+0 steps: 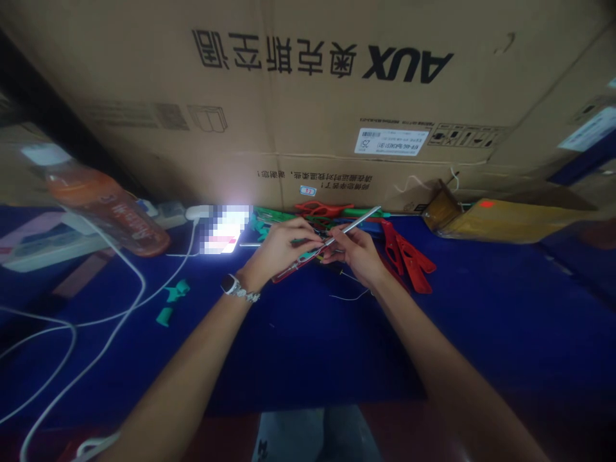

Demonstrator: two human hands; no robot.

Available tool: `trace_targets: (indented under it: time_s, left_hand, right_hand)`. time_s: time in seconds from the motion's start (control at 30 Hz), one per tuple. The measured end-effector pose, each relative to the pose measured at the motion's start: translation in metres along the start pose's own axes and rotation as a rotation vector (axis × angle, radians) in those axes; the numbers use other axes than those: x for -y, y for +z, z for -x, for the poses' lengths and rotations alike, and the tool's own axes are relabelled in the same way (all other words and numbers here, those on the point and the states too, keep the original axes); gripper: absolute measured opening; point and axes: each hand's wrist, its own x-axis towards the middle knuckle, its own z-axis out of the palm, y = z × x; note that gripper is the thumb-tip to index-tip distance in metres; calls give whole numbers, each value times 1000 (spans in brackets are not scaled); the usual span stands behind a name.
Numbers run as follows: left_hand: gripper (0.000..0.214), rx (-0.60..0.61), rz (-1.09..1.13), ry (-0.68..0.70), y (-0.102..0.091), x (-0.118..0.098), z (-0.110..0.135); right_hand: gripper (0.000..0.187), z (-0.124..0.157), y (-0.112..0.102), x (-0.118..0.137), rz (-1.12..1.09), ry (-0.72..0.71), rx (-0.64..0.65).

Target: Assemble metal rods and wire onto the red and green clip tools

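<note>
A thin silver rod slants up to the right from between my two hands. My right hand is closed around its lower part with thumb and fingers. The fingertips of my left hand, which wears a watch on the wrist, are pinched together at the rod's lower end; the exact contact there is too small to tell. Under and behind both hands lies a pile of tools, among them a red-handled tool, a green-handled one and several red clamp-like pieces to the right.
A large cardboard box walls off the back of the blue table. At left are a drink bottle, a lit phone, white cables and small green pieces. A yellow packet lies at right.
</note>
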Motion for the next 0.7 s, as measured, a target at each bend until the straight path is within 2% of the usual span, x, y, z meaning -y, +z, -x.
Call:
trace_targets:
  time_s: [0.37,0.7]
  left_hand:
    - [8,-41,-14,-31,6,-4,2]
    - [9,-48,-89,-156,12,-21,5]
  right_hand:
    - [49,-1,1,0,-14,-6,-22]
    - [47,0,5,-1,-1,-42,-82]
